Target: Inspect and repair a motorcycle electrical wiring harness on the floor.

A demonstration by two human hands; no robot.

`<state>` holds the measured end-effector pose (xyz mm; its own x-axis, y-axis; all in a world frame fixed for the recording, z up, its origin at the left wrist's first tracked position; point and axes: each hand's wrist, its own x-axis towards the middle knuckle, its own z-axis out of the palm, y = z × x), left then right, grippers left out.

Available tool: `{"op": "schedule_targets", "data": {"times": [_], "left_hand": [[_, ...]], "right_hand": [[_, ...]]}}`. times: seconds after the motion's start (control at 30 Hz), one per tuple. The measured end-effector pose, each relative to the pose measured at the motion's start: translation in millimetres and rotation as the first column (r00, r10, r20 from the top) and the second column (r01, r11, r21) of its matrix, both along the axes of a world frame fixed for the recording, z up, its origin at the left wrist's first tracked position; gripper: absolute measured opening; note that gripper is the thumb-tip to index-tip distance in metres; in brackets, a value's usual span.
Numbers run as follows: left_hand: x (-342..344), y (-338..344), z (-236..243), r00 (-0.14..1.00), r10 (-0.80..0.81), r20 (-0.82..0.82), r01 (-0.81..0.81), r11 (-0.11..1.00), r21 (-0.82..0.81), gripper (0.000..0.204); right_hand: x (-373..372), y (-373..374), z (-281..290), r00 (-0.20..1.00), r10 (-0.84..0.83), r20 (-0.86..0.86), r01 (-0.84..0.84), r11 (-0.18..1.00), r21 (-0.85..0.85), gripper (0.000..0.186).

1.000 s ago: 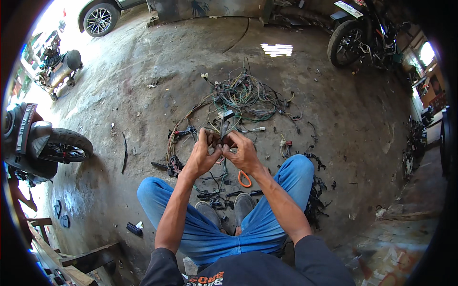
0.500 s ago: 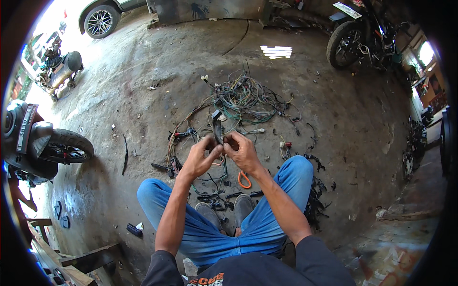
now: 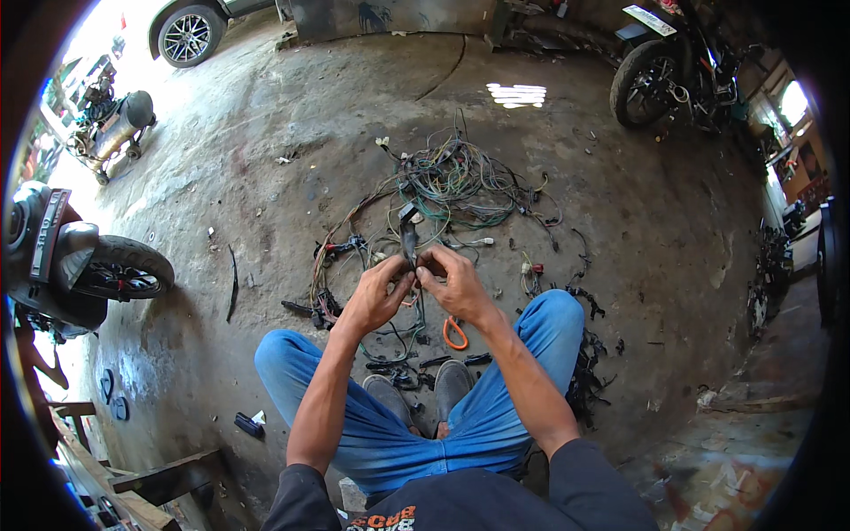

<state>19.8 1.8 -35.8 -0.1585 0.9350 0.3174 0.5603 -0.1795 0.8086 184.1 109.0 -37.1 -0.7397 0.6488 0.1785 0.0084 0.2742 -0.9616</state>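
Black-sleeved wire bundle [image 3: 408, 237]: between both hands, its far part rising just ahead of the fingertips; tape or tubing, cannot tell.
Dark boxy plastic connector [image 3: 407, 213]: at the bundle's far end, ahead of the hands.
Bare left hand [image 3: 376, 290]: fingers curled, thumb and fingertips pinching the bundle's near part.
Bare right hand [image 3: 453, 281]: also closed in a pinch, its fingertips meeting the left's; exact finger contact too small to tell.
Step in hand: judged to be fine fingertip work on the sleeve, both hands at one spot.
Next move: probably calls for one steady pinch while the other set of fingers works; a loose grip could let the bundle twist.
Multicoloured tangle of thin wires [image 3: 460, 181]: on the floor, beyond both hands.
Orange loop-shaped handle [image 3: 455, 333]: nearer the body than the right hand, below it.
Change from a second ago: connector leaned right of the fingertips; now it leans slightly left. Tangle and orange handle look much the same.
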Motion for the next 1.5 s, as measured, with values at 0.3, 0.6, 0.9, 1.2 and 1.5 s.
{"op": "schedule_targets", "data": {"times": [0.3, 0.6, 0.9, 1.2, 1.5], "left_hand": [[-2, -6, 10, 0.994, -0.095, -0.046, 0.088, 0.987, -0.134, 0.016], [7, -9, 25, 0.962, -0.215, -0.167, 0.202, 0.975, -0.094, 0.012], [13, -12, 68, 0.962, -0.227, -0.152, 0.235, 0.971, 0.036, 0.015], [14, -28, 90, 0.968, -0.17, 0.184, 0.176, 0.984, -0.015, 0.01], [14, -34, 88, 0.854, 0.016, 0.52, 0.023, 0.997, -0.069, 0.011]], "right_hand": [[14, 1, 18, 0.975, 0.037, 0.22, -0.124, 0.909, 0.397, 0.021], [30, -3, 39, 0.901, 0.034, 0.432, -0.262, 0.836, 0.482, 0.023], [32, -14, 67, 0.975, -0.024, 0.22, -0.103, 0.831, 0.546, 0.02], [20, -23, 103, 1.0, -0.01, 0.016, -0.003, 0.757, 0.654, 0.018], [16, 9, 122, 0.98, 0.018, 0.199, -0.143, 0.756, 0.639, 0.022]]}}
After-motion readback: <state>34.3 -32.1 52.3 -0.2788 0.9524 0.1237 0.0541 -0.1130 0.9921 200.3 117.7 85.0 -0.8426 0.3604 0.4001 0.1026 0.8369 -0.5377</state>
